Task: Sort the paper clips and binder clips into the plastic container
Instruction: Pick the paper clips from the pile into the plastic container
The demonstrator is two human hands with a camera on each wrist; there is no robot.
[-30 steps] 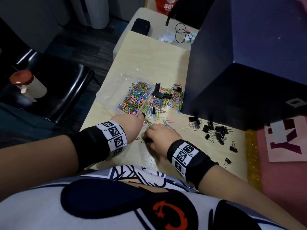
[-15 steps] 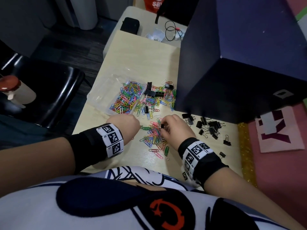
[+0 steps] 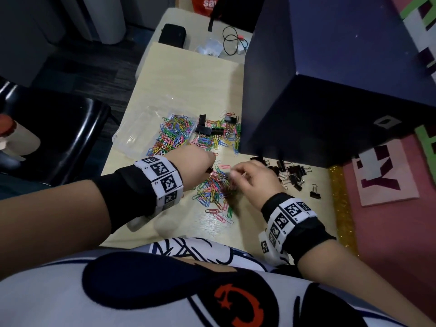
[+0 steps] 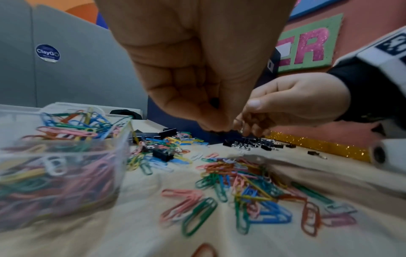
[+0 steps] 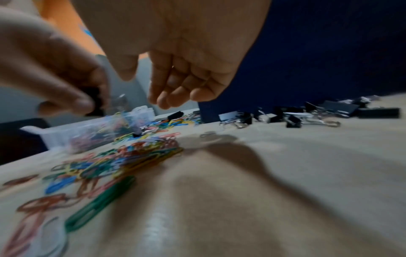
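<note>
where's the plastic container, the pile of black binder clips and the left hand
plastic container [image 4: 123, 139]: left wrist view, its clear near corner wall.
pile of black binder clips [image 3: 291, 172]: head view, middle of the cluster.
left hand [image 3: 193, 165]: head view, back of the hand.

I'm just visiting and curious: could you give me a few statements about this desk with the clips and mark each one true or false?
1. The clear plastic container already holds coloured paper clips. True.
2. All the black binder clips are inside the container. False: they lie on the table, a group to the right of the hands and a few among the loose clips beside the container.
3. A loose pile of paper clips lies on the table between the hands. True.
4. The right hand grips a pair of scissors. False: no scissors show; its fingers hang loosely curled over the pile.
5. The left hand pinches something small and dark. True.
</note>
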